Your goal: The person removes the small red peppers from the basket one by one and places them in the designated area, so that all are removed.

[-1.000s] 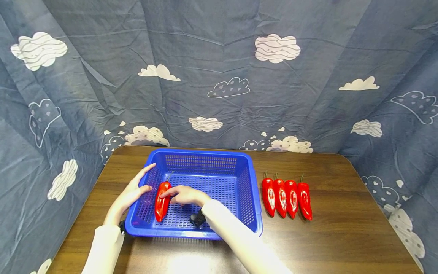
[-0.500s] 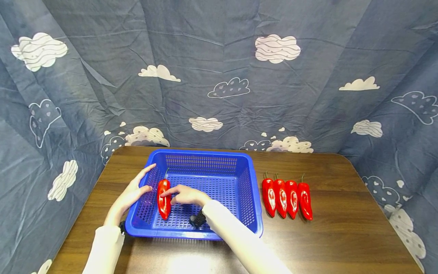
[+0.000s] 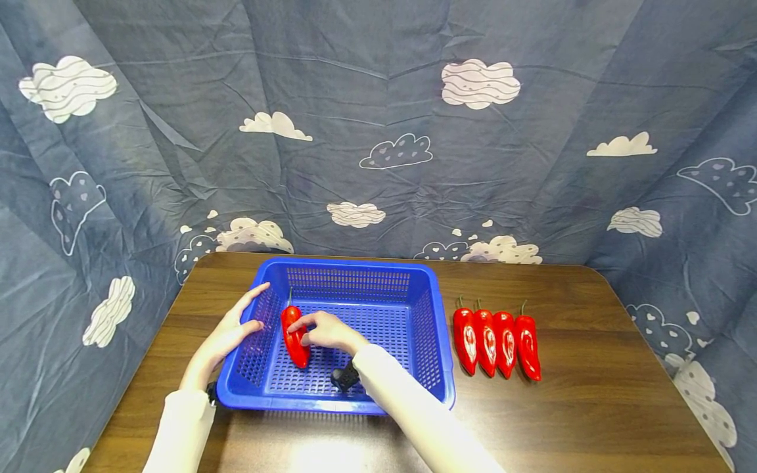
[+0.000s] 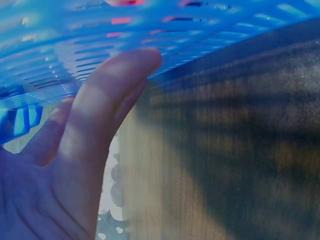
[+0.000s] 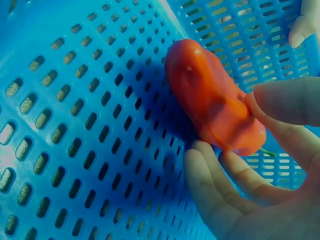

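Observation:
A blue plastic basket (image 3: 355,264) with slotted walls and floor stands on the table. My left hand (image 3: 227,334) grips its left wall, the thumb inside the rim. In the left wrist view the fingers (image 4: 115,80) bend against the slotted outer side, and red shows through the slots. Within the basket, near its left side, my right hand (image 3: 327,330) pinches a shiny red pepper (image 3: 296,348) between thumb and fingers. Seen from the right wrist, that pepper (image 5: 205,90) casts a shadow on the basket floor, and its green stem sticks out beyond the hand.
Several more red peppers (image 3: 486,341) lie side by side on the wooden table (image 3: 591,394), to the right of the basket, stems pointing away. A dark curtain (image 3: 402,85) with white cloud prints hangs behind and beside the table. A black wrist camera (image 3: 344,377) hangs below the right wrist.
The pinched pepper has moved right, away from the basket's left wall, and its lower tip has swung rightward. My right hand has shifted right with it; the left hand has stayed put.

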A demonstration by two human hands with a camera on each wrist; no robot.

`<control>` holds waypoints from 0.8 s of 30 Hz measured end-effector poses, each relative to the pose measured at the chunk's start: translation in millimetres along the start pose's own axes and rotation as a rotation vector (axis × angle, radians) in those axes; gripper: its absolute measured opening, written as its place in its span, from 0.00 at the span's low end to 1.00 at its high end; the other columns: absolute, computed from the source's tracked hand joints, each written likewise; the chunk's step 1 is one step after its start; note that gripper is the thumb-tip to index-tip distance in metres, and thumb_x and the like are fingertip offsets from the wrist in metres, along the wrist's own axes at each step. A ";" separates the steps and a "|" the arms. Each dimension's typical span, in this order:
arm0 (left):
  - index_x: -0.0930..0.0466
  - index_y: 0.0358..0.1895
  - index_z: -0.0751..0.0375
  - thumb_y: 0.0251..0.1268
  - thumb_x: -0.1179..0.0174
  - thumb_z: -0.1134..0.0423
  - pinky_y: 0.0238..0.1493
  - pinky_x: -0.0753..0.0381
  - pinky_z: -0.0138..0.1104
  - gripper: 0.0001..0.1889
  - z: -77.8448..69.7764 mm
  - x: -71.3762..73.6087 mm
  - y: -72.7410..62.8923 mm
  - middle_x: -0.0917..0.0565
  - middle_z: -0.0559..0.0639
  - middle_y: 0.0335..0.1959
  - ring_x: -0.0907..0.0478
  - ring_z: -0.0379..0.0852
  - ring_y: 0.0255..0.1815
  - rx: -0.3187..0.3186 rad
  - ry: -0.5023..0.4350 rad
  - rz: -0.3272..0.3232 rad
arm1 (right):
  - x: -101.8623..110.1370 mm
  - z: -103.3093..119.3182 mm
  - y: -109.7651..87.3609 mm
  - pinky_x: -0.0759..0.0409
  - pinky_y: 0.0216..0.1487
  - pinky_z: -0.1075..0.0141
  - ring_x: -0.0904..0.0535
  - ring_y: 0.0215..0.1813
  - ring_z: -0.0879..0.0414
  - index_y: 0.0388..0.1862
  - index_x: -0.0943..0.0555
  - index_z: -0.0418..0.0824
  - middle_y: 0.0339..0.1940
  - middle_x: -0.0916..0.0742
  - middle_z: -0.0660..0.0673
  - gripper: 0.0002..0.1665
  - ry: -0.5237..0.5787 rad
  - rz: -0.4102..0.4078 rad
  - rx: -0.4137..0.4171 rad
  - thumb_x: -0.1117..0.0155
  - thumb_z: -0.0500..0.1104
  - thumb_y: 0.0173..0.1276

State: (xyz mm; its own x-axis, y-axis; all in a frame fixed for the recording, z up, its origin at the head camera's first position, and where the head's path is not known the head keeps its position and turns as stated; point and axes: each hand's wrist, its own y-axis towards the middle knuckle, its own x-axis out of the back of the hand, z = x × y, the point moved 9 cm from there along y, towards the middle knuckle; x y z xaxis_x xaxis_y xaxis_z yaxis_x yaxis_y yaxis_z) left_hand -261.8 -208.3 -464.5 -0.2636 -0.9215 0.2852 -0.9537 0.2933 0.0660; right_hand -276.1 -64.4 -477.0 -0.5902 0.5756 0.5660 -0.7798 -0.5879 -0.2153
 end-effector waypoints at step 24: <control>0.49 0.74 0.61 0.59 0.51 0.76 0.52 0.29 0.41 0.37 -4.4 -0.9 -1.3 0.44 0.70 0.69 0.37 0.66 0.60 0.023 -0.012 -0.005 | 9.1 -4.2 -1.7 0.23 0.31 0.65 0.27 0.27 0.60 0.48 0.15 0.39 0.39 0.18 0.47 0.21 0.197 -0.049 -0.039 0.37 0.27 0.54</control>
State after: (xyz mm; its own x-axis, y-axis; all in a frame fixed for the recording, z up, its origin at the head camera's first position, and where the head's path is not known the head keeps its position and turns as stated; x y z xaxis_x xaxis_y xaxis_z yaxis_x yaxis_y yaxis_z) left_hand -259.7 -206.7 -460.7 -0.2600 -0.9261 0.2733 -0.9582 0.2825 0.0455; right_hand -280.9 -55.8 -474.8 -0.5777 0.7052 0.4110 -0.8139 -0.5361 -0.2240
